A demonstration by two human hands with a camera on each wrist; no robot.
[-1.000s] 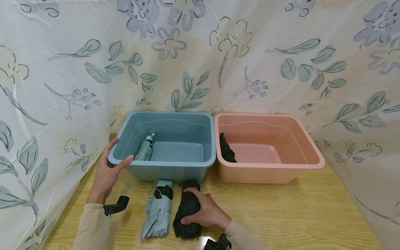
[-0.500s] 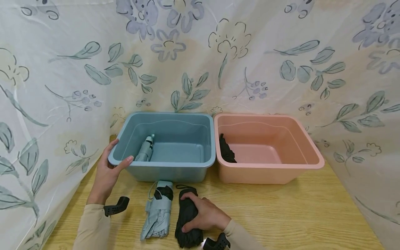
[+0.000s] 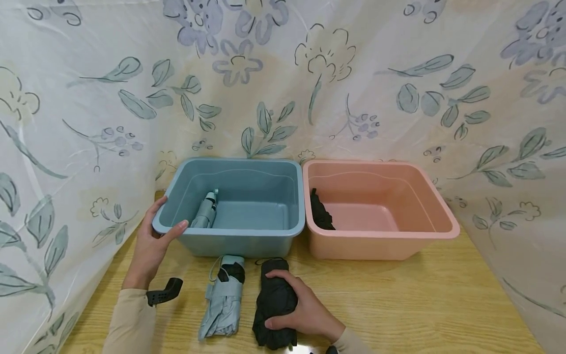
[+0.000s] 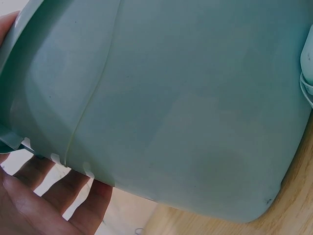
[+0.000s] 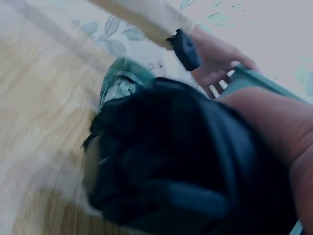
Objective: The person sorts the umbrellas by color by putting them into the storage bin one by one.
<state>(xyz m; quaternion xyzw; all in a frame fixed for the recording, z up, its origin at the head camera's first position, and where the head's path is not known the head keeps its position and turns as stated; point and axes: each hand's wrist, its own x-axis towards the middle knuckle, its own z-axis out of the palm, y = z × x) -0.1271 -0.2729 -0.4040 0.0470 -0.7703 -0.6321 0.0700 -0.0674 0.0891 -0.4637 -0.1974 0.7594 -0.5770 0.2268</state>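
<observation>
My left hand [image 3: 148, 246] grips the left front corner of the blue plastic bin [image 3: 247, 246], thumb on the rim and fingers along the outer side wall [image 4: 171, 112]. In front of that bin, my right hand [image 3: 309, 312] holds a folded black umbrella [image 3: 275, 302], fingers and thumb around its right side. The same black umbrella [image 5: 161, 161] fills much of the blurred right wrist view; whether it touches the table is unclear. Just left of it lies a folded light blue umbrella [image 3: 223, 305] with a wrist cord.
Inside the blue bin a light blue folded umbrella [image 3: 205, 211] leans at the left. The pink bin [image 3: 376, 248] stands beside it, with a black folded item [image 3: 320, 211] at its left wall. Floral cloth [image 3: 265, 88] hangs behind and beside the wooden table [image 3: 420, 305].
My right hand first drew the black umbrella toward me, then shifted it right and slightly forward, farther from the light blue one. My left hand has stayed on the blue bin.
</observation>
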